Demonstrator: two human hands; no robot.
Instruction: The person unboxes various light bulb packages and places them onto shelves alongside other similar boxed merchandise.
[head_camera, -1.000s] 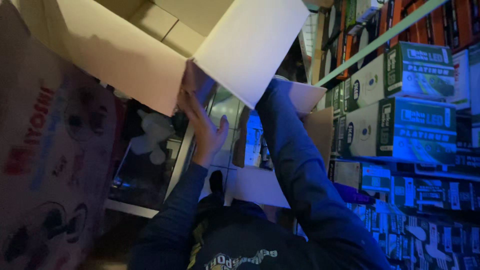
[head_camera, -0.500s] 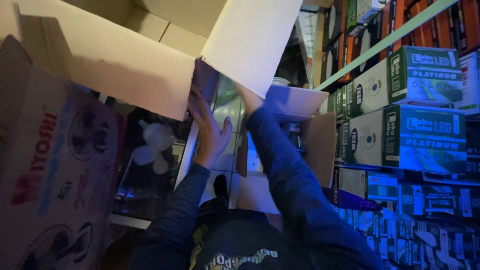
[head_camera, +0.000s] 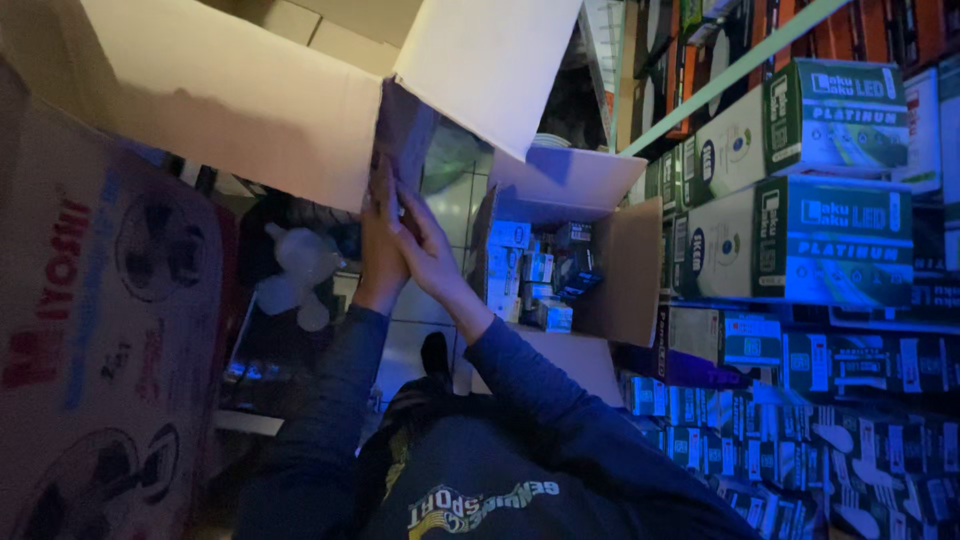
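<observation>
While both hands pressed together under the big cardboard box (head_camera: 230, 100), the left hand (head_camera: 380, 235) and right hand (head_camera: 425, 245) lay flat, fingers straight. They touched its flap and held nothing. A smaller open box (head_camera: 625, 270) sat just beside the big one.

Both hands (head_camera: 400, 235) touch the overhead carton (head_camera: 230, 90); shelf boxes (head_camera: 800, 200) stand right.

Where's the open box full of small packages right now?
In the head view, the open box sits right of centre, just right of both hands, beside the shelf of green and white cartons.

Dim, blue-lit storeroom: metal shelving (head_camera: 730, 75) stacked with green-and-white boxes (head_camera: 800, 240), and what may be pale floor tiles (head_camera: 455, 205).
</observation>
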